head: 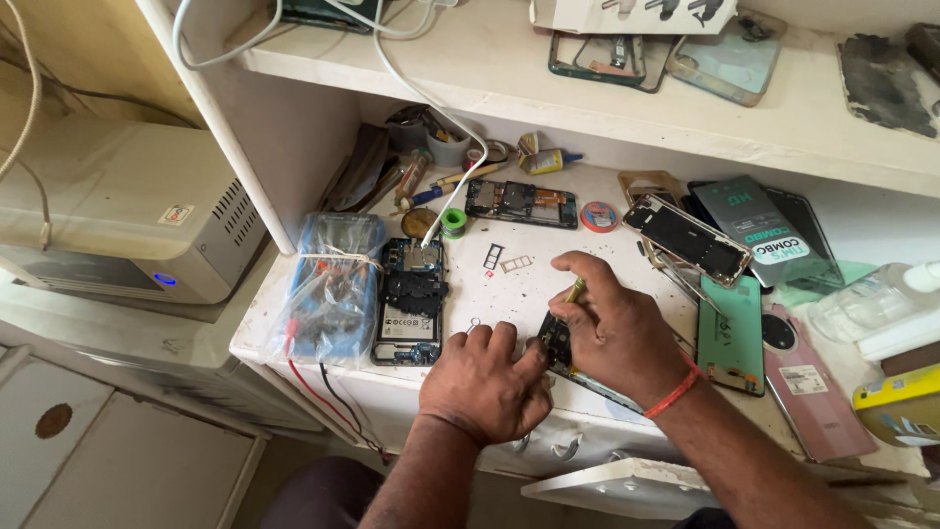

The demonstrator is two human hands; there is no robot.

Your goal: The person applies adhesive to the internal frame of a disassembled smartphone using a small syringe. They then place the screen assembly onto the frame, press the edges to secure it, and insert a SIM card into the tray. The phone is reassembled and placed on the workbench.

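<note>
At the far left, well apart from the opened phone under the hands (560, 345), a beige box-shaped unit with a blue light (127, 211) is seen beside the white worktop (509, 294). Further right, still left of that phone, a blue meter wrapped in a clear plastic bag (333, 284) is laid on the worktop, with red and black leads hanging over the front edge. Just beside it, a second opened phone with its circuit board exposed (409, 304) is placed, and a white cable is run down to its upper end. A small green roll (453, 222) is seen behind it.

The left hand (485, 382) is laid flat with fingers spread, pressed on the worktop at the left end of the opened phone under the hands; its thumb is touching the phone's edge. Nothing is gripped by it. The phone itself is lain at a slant near the front edge, between the two hands and largely covered by them.

The right hand (617, 328) is clenched around a thin yellow-green tool (575, 290), which is held upright over the phone's upper part; an orange thread band is worn at the wrist. To the right of that phone, a green back cover (732, 338) and a pink back cover (813, 392) are laid side by side, and a clear bottle (871, 299) is seen beyond them.
</note>
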